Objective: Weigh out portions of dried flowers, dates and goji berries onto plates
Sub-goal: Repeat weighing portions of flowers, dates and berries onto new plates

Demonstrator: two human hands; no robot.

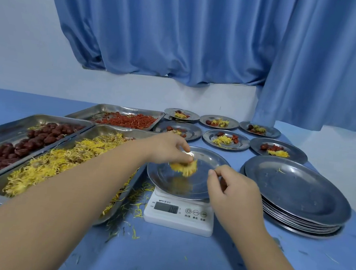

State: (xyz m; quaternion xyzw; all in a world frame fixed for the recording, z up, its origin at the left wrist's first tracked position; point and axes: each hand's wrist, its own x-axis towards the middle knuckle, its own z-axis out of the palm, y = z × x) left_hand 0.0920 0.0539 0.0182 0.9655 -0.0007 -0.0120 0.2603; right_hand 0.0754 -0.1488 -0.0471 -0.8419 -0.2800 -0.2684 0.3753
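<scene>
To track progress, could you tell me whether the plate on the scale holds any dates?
No, the plate shows only a yellow dried flower, held by the left hand.

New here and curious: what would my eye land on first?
The left hand pinches a yellow dried flower over a steel plate on the white scale, centre. Trays of dates, yellow flowers and goji berries fill the left; six filled plates sit behind.
</scene>
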